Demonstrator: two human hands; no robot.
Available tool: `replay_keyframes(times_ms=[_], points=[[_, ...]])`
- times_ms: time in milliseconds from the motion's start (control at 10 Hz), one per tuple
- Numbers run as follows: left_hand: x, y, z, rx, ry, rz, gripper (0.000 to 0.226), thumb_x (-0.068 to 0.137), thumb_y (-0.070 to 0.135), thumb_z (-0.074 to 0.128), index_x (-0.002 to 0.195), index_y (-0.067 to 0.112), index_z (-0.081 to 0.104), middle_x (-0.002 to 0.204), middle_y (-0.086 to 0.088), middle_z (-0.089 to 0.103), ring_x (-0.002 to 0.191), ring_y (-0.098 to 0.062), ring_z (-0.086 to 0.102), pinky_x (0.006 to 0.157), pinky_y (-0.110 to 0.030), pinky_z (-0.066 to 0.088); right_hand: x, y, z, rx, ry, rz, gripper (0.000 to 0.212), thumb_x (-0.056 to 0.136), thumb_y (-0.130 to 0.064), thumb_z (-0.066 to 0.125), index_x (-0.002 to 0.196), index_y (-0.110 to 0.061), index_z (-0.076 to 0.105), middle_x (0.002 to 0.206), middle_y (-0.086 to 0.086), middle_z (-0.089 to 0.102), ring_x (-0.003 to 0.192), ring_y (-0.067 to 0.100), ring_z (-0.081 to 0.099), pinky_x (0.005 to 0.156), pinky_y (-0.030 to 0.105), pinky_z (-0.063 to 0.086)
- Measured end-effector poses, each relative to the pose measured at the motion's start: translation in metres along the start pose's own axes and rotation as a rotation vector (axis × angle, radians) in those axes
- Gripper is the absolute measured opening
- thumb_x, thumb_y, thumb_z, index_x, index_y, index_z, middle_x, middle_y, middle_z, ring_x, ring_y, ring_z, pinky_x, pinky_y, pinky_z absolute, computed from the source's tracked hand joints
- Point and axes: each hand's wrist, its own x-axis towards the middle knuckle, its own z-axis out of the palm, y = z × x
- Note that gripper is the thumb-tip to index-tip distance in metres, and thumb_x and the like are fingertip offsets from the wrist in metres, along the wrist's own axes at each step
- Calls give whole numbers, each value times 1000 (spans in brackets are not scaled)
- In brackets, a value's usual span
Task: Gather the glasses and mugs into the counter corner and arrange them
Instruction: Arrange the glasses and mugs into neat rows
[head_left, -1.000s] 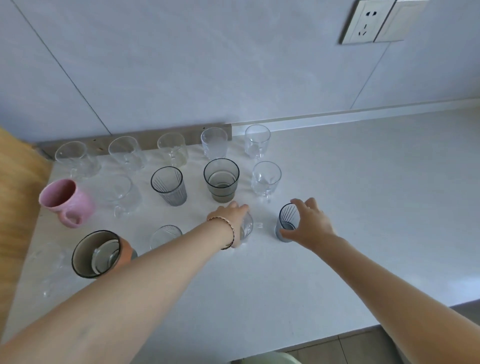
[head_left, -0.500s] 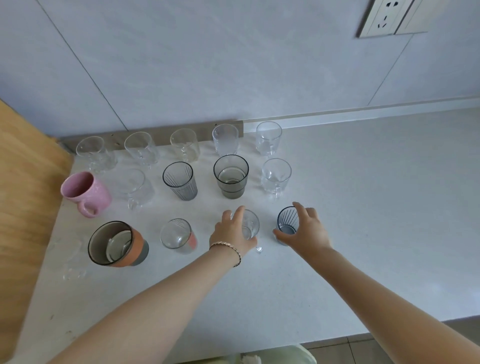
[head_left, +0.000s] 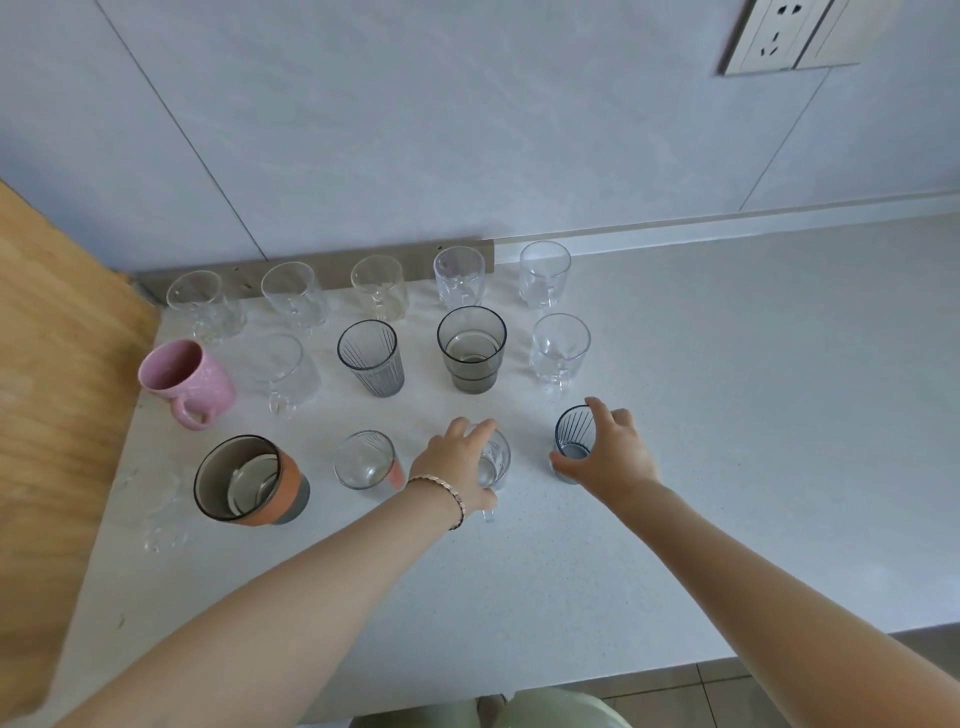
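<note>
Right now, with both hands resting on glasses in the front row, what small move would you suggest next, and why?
Probably let go. The left hand grips a clear handled glass and the right hand a blue ribbed glass; both stand upright on the counter, roughly in line with the front row and under the columns behind, so they look placed.

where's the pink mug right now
In the head view the pink mug stands at the left of the counter, beside the wooden panel, in the middle row next to a clear glass mug and behind the orange-banded glass.
</note>
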Motion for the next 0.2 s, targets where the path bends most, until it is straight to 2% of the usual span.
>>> replay_keyframes(times_ms=[100,200], points=[[0,1,-1,15,-13,3,83,77,25,67,145,30,19,150,-4,23,123,-31,44,93,-39,48,-2,-2,-2,-28,-18,42,87,77,-43,69,147,-23,21,137,8,38,114,30,56,85,40,56],[-7,4,-9,40,-52,0,85,80,31,64,147,33,12,158,-3,8,137,-30,32,103,-41,40,-9,-9,-9,-176,-17,15,90,78,-50,66,149,-23,16,142,8,34,128,28,41,99,40,47]])
